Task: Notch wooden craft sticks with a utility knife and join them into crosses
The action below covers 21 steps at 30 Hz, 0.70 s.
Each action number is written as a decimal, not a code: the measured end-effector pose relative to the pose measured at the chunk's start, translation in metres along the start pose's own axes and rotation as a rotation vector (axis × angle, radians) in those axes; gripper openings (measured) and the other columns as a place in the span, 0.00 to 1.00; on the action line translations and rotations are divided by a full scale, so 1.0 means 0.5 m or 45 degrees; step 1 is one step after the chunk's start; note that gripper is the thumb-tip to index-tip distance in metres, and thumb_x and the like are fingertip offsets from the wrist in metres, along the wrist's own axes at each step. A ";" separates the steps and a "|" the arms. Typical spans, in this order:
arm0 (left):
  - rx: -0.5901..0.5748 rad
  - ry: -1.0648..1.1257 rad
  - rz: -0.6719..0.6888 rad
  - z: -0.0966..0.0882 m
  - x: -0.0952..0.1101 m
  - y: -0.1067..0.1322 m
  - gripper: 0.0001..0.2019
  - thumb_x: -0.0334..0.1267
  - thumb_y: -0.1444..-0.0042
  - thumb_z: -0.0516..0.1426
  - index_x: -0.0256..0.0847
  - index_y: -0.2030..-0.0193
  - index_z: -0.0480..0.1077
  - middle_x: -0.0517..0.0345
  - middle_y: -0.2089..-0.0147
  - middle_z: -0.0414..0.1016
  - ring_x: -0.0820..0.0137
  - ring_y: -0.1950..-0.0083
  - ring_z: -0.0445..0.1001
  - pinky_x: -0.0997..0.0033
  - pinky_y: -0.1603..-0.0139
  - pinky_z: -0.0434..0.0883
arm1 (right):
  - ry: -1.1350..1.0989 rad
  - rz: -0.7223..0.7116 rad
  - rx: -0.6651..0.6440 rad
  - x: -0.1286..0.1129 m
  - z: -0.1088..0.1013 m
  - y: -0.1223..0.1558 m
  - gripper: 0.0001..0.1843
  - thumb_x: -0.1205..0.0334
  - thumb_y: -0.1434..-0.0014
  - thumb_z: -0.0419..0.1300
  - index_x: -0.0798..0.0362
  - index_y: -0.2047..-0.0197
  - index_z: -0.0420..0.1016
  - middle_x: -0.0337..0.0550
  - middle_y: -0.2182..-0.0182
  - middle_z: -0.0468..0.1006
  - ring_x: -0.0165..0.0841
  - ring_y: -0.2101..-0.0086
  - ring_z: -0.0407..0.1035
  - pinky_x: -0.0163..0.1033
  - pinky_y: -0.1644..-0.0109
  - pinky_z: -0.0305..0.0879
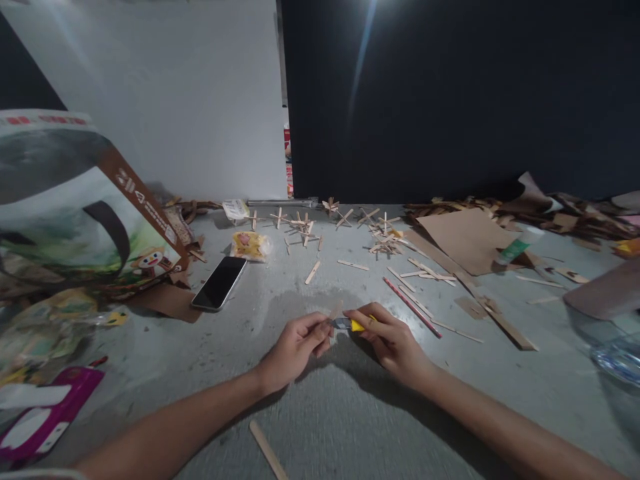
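Gripping a yellow-handled cutter [357,325] with a grey metal blade [342,324], the right hand [387,337] points it leftward at the left hand [304,341], whose closed fingertips pinch a small, pale, flat wooden stick [338,309]. Blurred, it juts up and forward from those fingertips, the nearer hand's, its long axis crosswise to the blade.

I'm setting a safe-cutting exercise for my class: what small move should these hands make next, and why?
Probably ease the left hand back from the blade before cutting: its fingertips, pinching what looks like a thin wooden piece, sit right by the metal of the yellow cutter gripped in the right hand.
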<state>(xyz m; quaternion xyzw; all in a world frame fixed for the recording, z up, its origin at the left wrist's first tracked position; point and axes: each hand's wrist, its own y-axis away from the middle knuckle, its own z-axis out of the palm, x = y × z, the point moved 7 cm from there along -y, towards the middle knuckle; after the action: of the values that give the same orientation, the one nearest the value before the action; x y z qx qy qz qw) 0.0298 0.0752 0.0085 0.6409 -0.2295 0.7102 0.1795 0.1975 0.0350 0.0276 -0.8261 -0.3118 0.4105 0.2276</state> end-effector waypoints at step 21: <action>0.151 0.117 -0.061 -0.020 -0.005 -0.005 0.26 0.66 0.36 0.61 0.42 0.57 0.67 0.68 0.78 0.68 0.75 0.78 0.59 0.75 0.75 0.57 | 0.100 0.271 0.117 0.038 -0.017 0.005 0.20 0.63 0.22 0.52 0.46 0.35 0.78 0.49 0.55 0.80 0.39 0.58 0.79 0.41 0.55 0.76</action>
<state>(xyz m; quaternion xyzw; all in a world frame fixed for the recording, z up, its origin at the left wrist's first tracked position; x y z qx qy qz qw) 0.0228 0.0828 0.0057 0.6224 -0.1633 0.7467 0.1684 0.2144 0.0455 0.0204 -0.8587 -0.1940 0.4136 0.2322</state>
